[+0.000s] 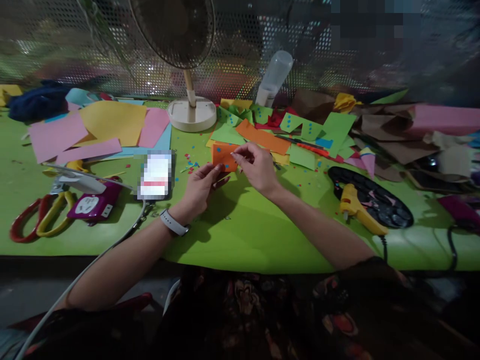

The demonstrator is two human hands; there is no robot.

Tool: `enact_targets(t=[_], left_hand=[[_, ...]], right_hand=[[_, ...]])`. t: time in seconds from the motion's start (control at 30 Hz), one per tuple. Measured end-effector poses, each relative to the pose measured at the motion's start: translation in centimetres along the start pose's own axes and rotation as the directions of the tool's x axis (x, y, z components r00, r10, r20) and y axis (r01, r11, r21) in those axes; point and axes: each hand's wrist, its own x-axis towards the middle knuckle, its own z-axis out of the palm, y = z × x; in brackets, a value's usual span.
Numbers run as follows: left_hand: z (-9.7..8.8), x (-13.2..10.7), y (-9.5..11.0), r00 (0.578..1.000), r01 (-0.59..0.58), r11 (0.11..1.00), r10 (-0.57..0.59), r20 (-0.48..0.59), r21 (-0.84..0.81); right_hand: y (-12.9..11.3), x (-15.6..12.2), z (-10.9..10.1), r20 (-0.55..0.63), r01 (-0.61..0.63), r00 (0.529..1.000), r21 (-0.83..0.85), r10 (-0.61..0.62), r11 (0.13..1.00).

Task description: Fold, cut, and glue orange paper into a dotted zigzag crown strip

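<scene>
A small orange paper card (224, 154) with blue dots on it is tilted up above the green table, at the middle of the view. My left hand (204, 184) grips its lower left edge between thumb and fingers. At the card's right side, my right hand (258, 167) is closed in a pinch, thumb and forefinger together over the card's face. Whatever sits between those fingertips is too small to make out. Tiny blue and red paper bits (193, 164) lie scattered left of the card.
Behind my hands are green paper pieces with blue dots (294, 123), orange strips (262, 136) and a fan (192, 117). A phone (154, 175) with a cable and scissors (56, 215) lie left. On the right, a yellow glue gun (356, 207) rests against a black palette (390, 200).
</scene>
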Motion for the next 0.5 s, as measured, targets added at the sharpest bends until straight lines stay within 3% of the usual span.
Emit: enact_targets(t=[0.17, 0.23, 0.3, 0.37, 0.43, 0.5], left_hand=[[-0.1, 0.0, 0.3, 1.000, 0.009, 1.000, -0.009, -0.014, 0.002], [-0.1, 0.0, 0.3, 1.000, -0.004, 1.000, 0.004, -0.028, -0.004], [-0.1, 0.0, 0.3, 0.999, -0.023, 1.000, 0.022, -0.044, -0.021], [0.0, 0.1, 0.2, 0.997, -0.043, 0.998, 0.041, -0.061, -0.043], [0.1, 0.1, 0.1, 0.996, -0.061, 0.996, 0.057, -0.068, -0.065], [0.1, 0.1, 0.0, 0.996, -0.075, 0.993, 0.070, -0.060, -0.088]], right_hand=[[-0.3, -0.8, -0.5, 0.071, 0.239, 0.971, -0.182, -0.230, 0.954], [-0.4, -1.1, -0.7, 0.049, 0.236, 0.972, -0.188, -0.230, 0.954], [-0.5, -1.3, -0.7, 0.027, 0.095, 0.995, -0.100, -0.093, 0.990], [-0.6, -1.5, -0.4, 0.106, -0.151, 0.984, 0.056, 0.144, 0.987], [-0.7, -1.5, 0.1, 0.239, -0.394, 0.906, 0.179, 0.348, 0.902], [-0.8, -1.5, 0.7, 0.299, -0.546, 0.829, 0.246, 0.473, 0.801]])
